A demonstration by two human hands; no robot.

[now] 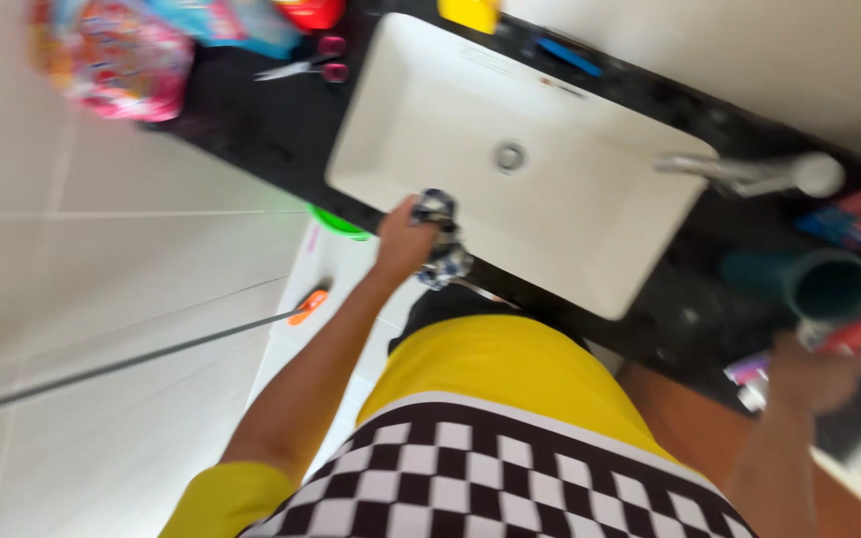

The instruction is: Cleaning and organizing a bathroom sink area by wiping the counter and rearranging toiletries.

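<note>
Scissors (301, 68), chrome tap (749, 174) — teal cup (829, 284).

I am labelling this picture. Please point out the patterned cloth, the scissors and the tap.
patterned cloth (440, 244), head view, on its bunched middle beside the left hand.
scissors (303, 68), head view, on the blades near the pink handles.
tap (739, 172), head view, on the metal spout.

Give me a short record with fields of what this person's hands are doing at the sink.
Place: white rectangular sink set in a black stone counter
Left hand: grips a crumpled blue-and-white patterned cloth at the sink's front rim
Right hand: closed around a red-and-white tube, on the counter beside the sink
Near right hand: dark teal plastic cup, lying on its side
Tap: silver metal faucet over the basin
Far counter: pink-handled scissors
Image: blurred, so finer detail cannot be told
</note>
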